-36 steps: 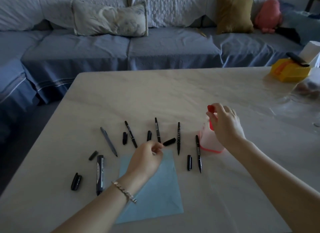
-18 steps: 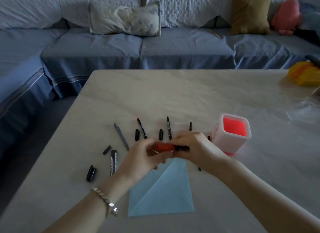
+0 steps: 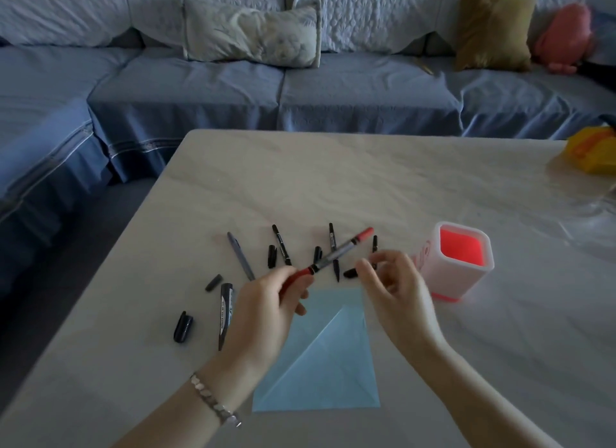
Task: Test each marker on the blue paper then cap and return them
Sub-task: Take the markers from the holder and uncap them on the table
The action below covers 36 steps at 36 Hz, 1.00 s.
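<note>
The left hand (image 3: 263, 309) grips a red marker (image 3: 336, 255) by its near red end, fingers wrapped round it, the barrel slanting up and away to the right so that its far red tip hangs in the air above the black pens; the right hand (image 3: 393, 287) floats just beside it, apart from the marker, fingers half curled and pinched toward the thumb, and whether they hold anything small I cannot tell, since they are blurred.

The blue paper (image 3: 328, 361) lies flat below both hands, its near edge well in from the table's (image 3: 300, 181) front; its far edge sits close under the row of pens. Black markers (image 3: 281, 244) and loose caps (image 3: 271, 256) fan out beyond the paper, none touching it as far as can be seen; a thicker black marker (image 3: 225, 311) and its fat cap (image 3: 182, 327) lie left of the left hand, nearer the table's left edge, with a grey pen (image 3: 240, 254) slanting behind them.

The pink-and-white holder (image 3: 461, 264) stands upright to the right of the right hand, near but apart, its mouth open upward; beyond it the tabletop runs bare toward a yellow object (image 3: 590, 154) at the far right edge; a wide bare stretch lies between the pens and the table's far edge, with the blue sofa (image 3: 266, 90) behind.
</note>
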Tool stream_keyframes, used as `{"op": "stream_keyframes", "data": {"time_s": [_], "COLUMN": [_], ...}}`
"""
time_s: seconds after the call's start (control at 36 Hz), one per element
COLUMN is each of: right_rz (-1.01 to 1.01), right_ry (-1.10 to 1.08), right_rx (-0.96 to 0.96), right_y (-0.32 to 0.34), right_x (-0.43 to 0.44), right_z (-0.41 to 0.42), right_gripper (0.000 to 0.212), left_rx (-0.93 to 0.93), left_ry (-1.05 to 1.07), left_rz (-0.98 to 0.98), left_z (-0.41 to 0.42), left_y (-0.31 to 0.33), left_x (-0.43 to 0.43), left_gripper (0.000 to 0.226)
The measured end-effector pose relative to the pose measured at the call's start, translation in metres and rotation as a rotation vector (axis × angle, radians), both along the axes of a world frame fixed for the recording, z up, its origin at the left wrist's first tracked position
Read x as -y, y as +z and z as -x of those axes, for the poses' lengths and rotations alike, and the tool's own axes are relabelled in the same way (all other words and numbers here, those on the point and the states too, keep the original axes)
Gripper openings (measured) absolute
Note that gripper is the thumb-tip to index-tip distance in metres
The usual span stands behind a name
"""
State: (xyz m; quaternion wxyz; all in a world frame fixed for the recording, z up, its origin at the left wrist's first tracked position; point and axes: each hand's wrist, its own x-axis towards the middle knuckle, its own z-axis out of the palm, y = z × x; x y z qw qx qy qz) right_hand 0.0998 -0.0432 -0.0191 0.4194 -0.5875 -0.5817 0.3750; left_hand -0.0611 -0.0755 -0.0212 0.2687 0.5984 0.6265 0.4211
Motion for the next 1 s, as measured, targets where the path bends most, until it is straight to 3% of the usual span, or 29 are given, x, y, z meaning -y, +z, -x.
{"op": "stream_keyframes", "data": {"time_s": [0.06, 0.08, 0.17, 0.31, 0.36, 0.47, 0.72, 0.78, 0.83, 0.89, 0.94, 1.0], "right_rz": [0.353, 0.432, 0.41, 0.396, 0.418, 0.414, 0.338, 0.313, 0.306, 0.32, 0.356, 0.388], "right_ry": [0.089, 0.133, 0.159, 0.042, 0.039, 0.083, 0.03, 0.023, 0.013, -0.04, -0.166, -0.39], "right_rx": [-0.283, -0.366, -0.414, -0.418, -0.457, -0.508, -0.621, -0.671, -0.71, -0.725, -0.724, -0.765], "right_y": [0.001, 0.001, 0.004, 0.003, 0.003, 0.004, 0.006, 0.007, 0.006, 0.003, -0.001, -0.003], "right_x": [0.002, 0.001, 0.001, 0.0, 0.0, 0.002, 0.011, 0.013, 0.017, 0.019, 0.015, 0.002], "right_z": [0.004, 0.006, 0.016, 0.023, 0.021, 0.015, 0.015, 0.016, 0.017, 0.019, 0.017, -0.002], "right_gripper": [0.033, 0.037, 0.037, 0.038, 0.039, 0.039, 0.04, 0.037, 0.025, 0.024, 0.034, 0.032], "left_rx": [-0.062, -0.111, -0.26, -0.336, -0.186, 0.326, 0.952, 1.003, 0.843, 0.328, -0.203, -0.562], "left_ry": [-0.103, -0.157, -0.249, -0.244, -0.264, -0.284, -0.419, -0.429, -0.423, -0.408, -0.405, -0.439], "left_rz": [0.014, 0.021, 0.035, 0.011, 0.139, 0.437, 0.873, 0.907, 0.853, 0.609, 0.241, 0.01], "left_z": [-0.005, -0.008, -0.017, -0.024, -0.028, -0.034, -0.028, -0.027, -0.028, -0.032, -0.031, -0.022], "left_y": [0.002, 0.004, 0.009, 0.009, 0.012, 0.018, 0.039, 0.043, 0.046, 0.044, 0.035, 0.025], "left_x": [0.005, 0.008, 0.016, 0.016, 0.016, 0.015, 0.019, 0.021, 0.024, 0.026, 0.027, 0.025], "left_gripper": [0.024, 0.031, 0.044, 0.029, 0.025, 0.033, 0.024, 0.024, 0.028, 0.032, 0.03, 0.028]}}
